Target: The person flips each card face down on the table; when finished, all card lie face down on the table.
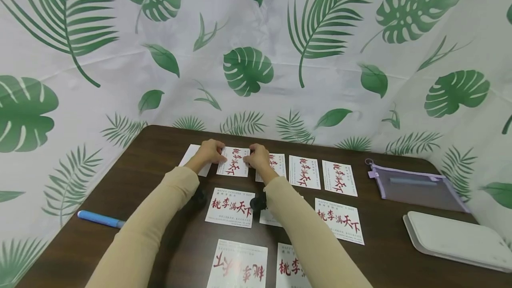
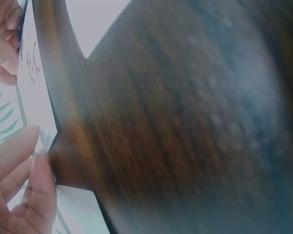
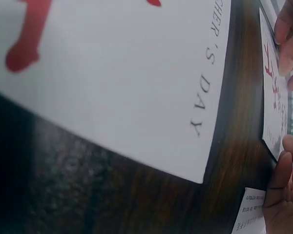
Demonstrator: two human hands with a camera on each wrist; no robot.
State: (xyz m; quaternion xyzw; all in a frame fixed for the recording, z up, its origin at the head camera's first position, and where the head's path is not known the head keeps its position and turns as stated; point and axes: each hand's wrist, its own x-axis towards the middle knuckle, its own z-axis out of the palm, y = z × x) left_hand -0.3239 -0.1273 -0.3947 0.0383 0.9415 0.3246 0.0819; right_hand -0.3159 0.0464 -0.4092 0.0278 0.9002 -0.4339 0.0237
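both hands — l hand (image 1: 209, 151), r hand (image 1: 256, 157) — pinch card (image 1: 234, 162), "teacher's day" print

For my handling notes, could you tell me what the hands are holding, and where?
Both hold one card in the far row: left hand at its left edge, right hand at its right edge.

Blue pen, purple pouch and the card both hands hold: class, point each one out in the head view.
blue pen (image 1: 100, 219), head view, middle of its barrel.
purple pouch (image 1: 416, 188), head view, its mesh front.
card (image 1: 234, 162), head view, the red lettering between both hands.
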